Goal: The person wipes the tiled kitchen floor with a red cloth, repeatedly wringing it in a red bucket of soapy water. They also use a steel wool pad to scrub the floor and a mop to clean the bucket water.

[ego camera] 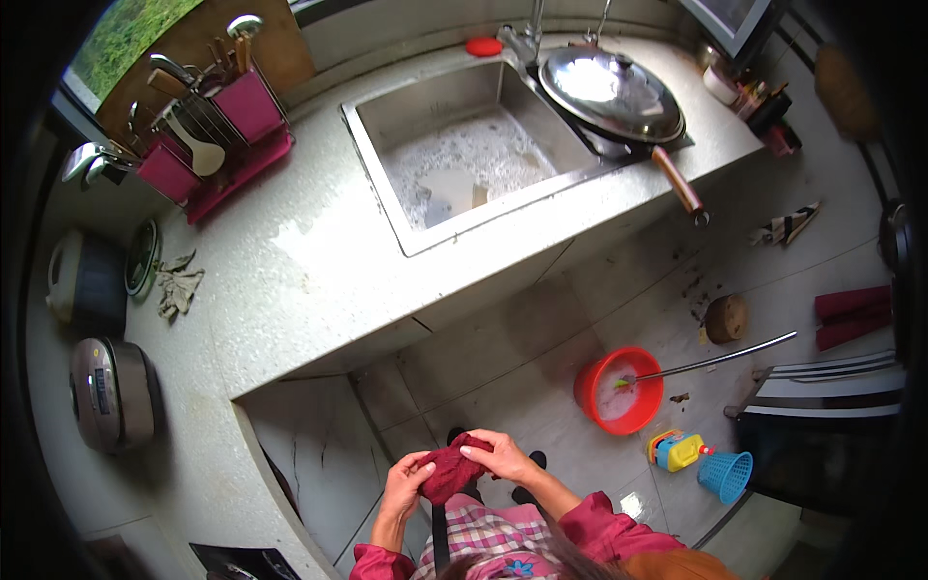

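A dark red cloth (447,475) is bunched up in front of my body, held between both hands. My left hand (404,484) grips its left end with the thumb on top. At its upper right end, my right hand (500,455) pinches the fabric between thumb and fingers. Both hands are over the floor, apart from the counter edge. Ahead of me, the steel sink (475,145) holds soapy water with foam.
A lidded wok (616,94) stands right of the sink, its handle jutting past the counter. A red bucket (656,391) of suds, a yellow-and-blue jug (674,449) and a blue basket (726,475) stand on the floor. A rice cooker (112,395) and utensil rack (239,174) occupy the left.
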`<state>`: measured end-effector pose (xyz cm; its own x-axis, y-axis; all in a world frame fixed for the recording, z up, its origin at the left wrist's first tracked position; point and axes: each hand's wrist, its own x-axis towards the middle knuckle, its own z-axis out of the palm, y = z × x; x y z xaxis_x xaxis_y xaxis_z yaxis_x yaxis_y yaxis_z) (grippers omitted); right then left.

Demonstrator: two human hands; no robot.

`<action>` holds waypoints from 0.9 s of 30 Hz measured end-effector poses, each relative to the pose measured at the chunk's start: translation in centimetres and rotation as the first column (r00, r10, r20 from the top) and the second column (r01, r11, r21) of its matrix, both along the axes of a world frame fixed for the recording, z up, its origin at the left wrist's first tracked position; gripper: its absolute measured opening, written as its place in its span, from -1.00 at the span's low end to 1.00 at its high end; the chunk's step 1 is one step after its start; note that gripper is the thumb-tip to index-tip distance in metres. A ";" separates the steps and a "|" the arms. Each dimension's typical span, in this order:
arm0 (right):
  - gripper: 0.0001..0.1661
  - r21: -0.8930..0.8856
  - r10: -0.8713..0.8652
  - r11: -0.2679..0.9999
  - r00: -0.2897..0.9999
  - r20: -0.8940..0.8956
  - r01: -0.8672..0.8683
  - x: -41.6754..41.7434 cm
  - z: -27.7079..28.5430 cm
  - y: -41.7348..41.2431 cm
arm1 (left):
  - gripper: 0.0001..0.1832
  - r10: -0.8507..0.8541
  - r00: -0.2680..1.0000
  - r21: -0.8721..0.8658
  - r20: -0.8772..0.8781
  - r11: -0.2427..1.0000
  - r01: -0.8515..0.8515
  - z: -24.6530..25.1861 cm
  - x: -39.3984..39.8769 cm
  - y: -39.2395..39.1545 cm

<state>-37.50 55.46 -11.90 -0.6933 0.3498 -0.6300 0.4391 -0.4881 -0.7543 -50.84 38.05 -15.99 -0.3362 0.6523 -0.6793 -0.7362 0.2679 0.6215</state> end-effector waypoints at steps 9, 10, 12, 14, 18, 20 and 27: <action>-0.74 0.031 -0.118 0.991 0.962 -0.246 0.129 -5.8 8.2 6.5 | -0.79 0.107 0.994 0.177 0.000 0.979 -0.106 7.4 -6.1 8.7; -0.72 0.129 -0.128 0.974 0.917 -0.378 0.189 -5.9 7.9 7.2 | -0.79 0.141 0.990 0.203 0.007 0.969 -0.139 6.9 -6.2 9.8; -0.69 0.199 -0.159 0.945 0.896 -0.415 0.261 -4.4 6.8 8.7 | -0.79 0.113 0.993 0.217 -0.046 0.971 -0.101 7.8 -5.5 12.2; -0.67 0.228 -0.163 0.940 0.923 -0.349 0.253 -4.5 6.7 9.7 | -0.78 0.041 0.990 0.184 -0.137 0.983 -0.015 8.1 -6.3 14.2; -0.64 0.191 -0.106 0.966 0.942 -0.318 0.174 -1.5 7.0 10.6 | -0.75 -0.222 0.799 -0.023 -0.559 0.967 0.253 7.7 -4.7 13.2; -0.57 0.354 -0.080 0.915 0.947 -0.312 0.194 0.4 5.5 9.2 | -0.77 -0.328 0.761 -0.107 -0.560 0.939 0.326 7.1 -3.2 12.7; -0.57 0.471 -0.189 0.819 0.929 -0.318 0.328 4.6 4.8 10.4 | -0.75 -0.393 0.810 -0.029 -0.435 0.906 0.423 5.5 -0.2 18.6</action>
<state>-32.85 65.88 -7.10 -0.6379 0.7586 -0.1331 0.1183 -0.0742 -0.9902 -51.06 56.68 -10.48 -0.2715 0.8320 -0.4839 -0.2313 0.4316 0.8719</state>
